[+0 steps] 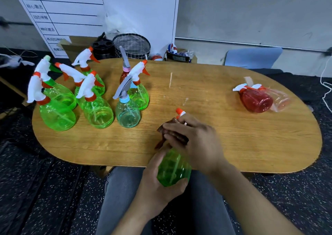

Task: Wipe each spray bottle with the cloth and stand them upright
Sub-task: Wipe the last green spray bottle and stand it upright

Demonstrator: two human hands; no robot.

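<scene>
The left hand (158,186) gripped a green bottle (173,168) at the table's (251,135) near edge. The right hand (195,139) clamped a brown cloth (172,134) onto its neck. Eight bottles (97,109) stood upright at left; two red bottles (256,100) lay on their sides at right.

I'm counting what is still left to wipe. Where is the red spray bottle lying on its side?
In the head view, the red spray bottle lies at the table's far right, touching a clear pinkish bottle, apart from the upright green bottles.
</scene>
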